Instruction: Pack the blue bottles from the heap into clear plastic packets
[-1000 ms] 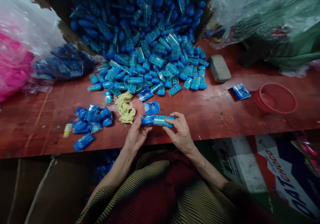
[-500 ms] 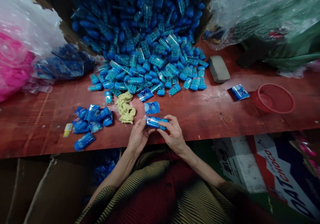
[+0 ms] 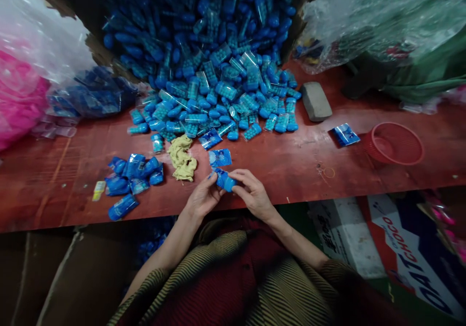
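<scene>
1. Far L: a pink bundle [image 3: 22,98] sat at the bk of the red tbl [image 3: 276,168], w/ see-thru plastic [image 3: 47,40] over it.
2. Next to it was a clear bag [image 3: 94,90] w/ lots of blue bits in it.
3. Nr the front edge lay a small yellow & white thing [image 3: 98,190]. I can't tell what it was.
4. Just R of that, a bunch of blue wrapped pcs [image 3: 134,171] lay in a little pile, w/ 1 more wrapped pc [image 3: 123,206] just in front.
5. At the bk, mid tbl, a brown box [image 3: 104,57] w/ a ragged edge held a big heap of clear tubes [image 3: 225,90] w/ blue balls in them. Lots lay out on the tbl too.
6. A squishy-looking yellow-green lump [image 3: 183,158] lay in front of the tubes.
7. L hand [image 3: 204,196]: thumb & fingers were pinched on the L end of the blue pack [image 3: 225,180].
8. 2 flat wrappers [image 3: 220,157] lay just past the pack, 1 behind the other.
9. The pack was btwn both hands, over the front of the tbl. A smooth blue end showed on its R side.
10. R hand [image 3: 253,193]: fingers & thumb were close tog. on that R end.
11. Farther R came a gray block [image 3: 316,101], another blue wrapper [image 3: 345,135], then a red basket [image 3: 411,160].
12. Below the tbl: an "OATCHOCO" box [image 3: 404,243]. Bk R: green cloth [image 3: 418,81] under clear plastic.
</scene>
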A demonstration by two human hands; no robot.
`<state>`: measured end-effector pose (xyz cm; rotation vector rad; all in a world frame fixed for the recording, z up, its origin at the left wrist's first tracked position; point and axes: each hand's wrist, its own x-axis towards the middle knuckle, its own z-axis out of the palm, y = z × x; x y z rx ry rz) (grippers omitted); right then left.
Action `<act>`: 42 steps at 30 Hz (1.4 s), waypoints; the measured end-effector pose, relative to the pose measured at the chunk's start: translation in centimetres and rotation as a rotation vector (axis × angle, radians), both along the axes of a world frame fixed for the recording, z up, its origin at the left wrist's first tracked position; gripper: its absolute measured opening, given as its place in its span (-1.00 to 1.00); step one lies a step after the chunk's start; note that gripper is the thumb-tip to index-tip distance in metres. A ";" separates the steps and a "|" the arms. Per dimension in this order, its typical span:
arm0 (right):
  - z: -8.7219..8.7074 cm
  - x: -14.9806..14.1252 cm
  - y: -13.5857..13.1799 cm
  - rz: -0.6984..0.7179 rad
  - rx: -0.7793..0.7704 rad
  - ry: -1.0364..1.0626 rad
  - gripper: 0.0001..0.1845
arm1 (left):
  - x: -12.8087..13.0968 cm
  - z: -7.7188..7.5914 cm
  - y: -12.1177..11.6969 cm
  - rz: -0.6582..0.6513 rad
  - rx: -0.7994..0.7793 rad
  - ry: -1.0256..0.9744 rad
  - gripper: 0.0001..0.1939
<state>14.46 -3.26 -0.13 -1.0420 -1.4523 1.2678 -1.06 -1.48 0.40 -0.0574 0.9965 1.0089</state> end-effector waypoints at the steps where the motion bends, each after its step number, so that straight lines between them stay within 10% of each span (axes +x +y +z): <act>1: 0.0 -0.1 0.1 0.001 -0.079 0.069 -0.69 | 0.0 0.0 0.0 0.001 0.008 -0.013 -0.88; 6: -0.8 -0.6 0.6 0.081 -0.270 0.282 -0.64 | -0.2 0.3 0.1 -0.010 0.082 -0.048 -0.82; 28: -1.5 -0.3 0.7 0.006 0.055 0.027 -0.64 | 0.7 0.9 -0.6 -0.037 0.168 -0.054 -0.91; 42: -1.7 -0.7 0.4 0.156 -0.177 0.297 -0.50 | 1.0 0.7 -1.4 -0.117 0.239 -0.014 -0.76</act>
